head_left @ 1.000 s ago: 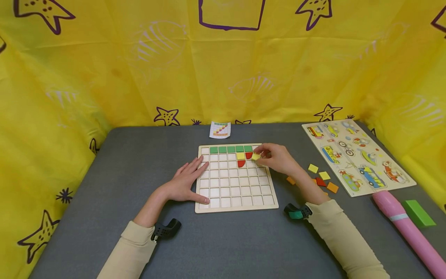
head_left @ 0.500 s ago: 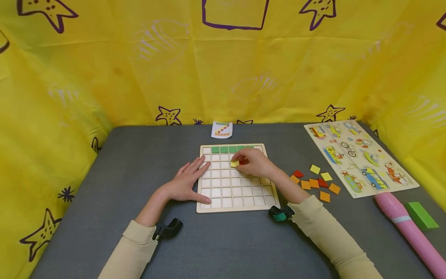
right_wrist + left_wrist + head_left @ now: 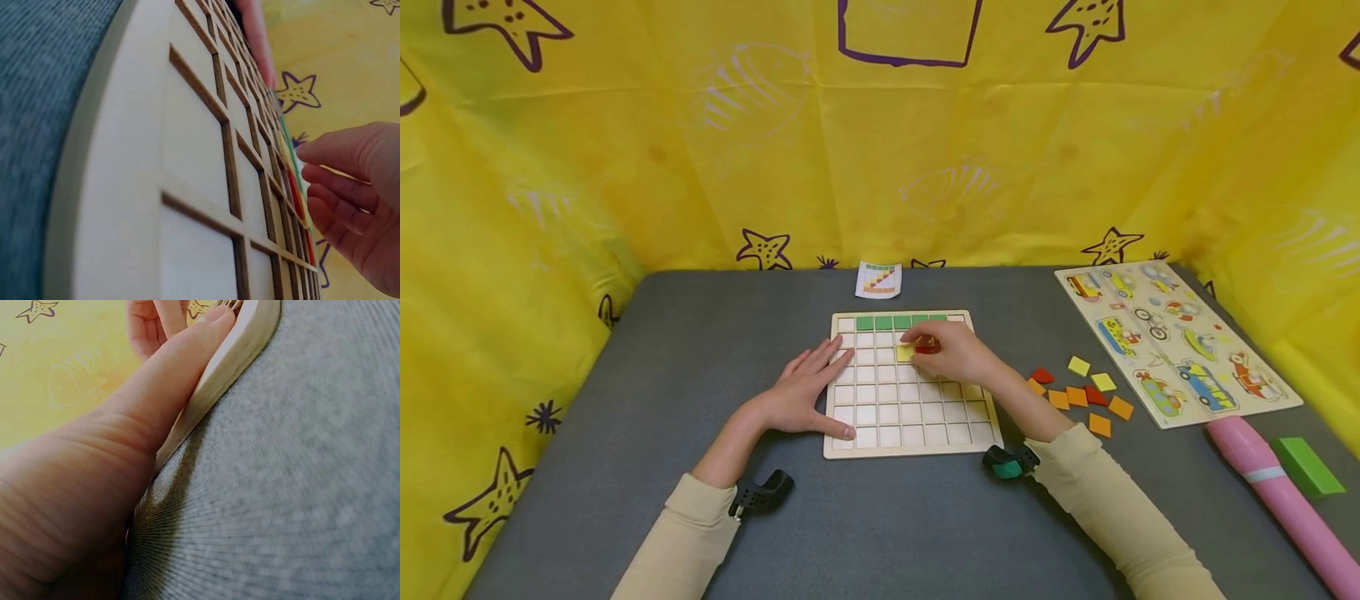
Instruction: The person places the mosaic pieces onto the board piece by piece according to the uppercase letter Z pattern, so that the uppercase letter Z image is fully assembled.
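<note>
A wooden grid board (image 3: 867, 452) lies on the grey table. My left hand (image 3: 797, 393) rests along its left side, fingers spread and thumb on the lower-left rim; the left wrist view shows the thumb (image 3: 181, 356) against the edge. My right hand (image 3: 957, 354) is over the upper right of the board, its fingertips right beside a yellow square tile (image 3: 905, 354) lying in a third-row cell. Red pieces (image 3: 929, 344) show partly behind the right fingers. Green tiles (image 3: 883, 322) fill several top-row cells. In the right wrist view the fingers (image 3: 334, 147) are loosely bent, off the tile.
A small pattern card (image 3: 877, 281) lies behind the board. To the right are loose orange tiles (image 3: 1100, 425), yellow tiles (image 3: 1078, 366) and red pieces (image 3: 1096, 395). Farther right lie a picture puzzle board (image 3: 1172, 333), a pink microphone-shaped object (image 3: 1277, 492) and a green block (image 3: 1310, 467).
My right hand has moved left across the board with the yellow tile, which now lies in a third-row cell; the fingers have eased off it. My left hand has stayed put.
</note>
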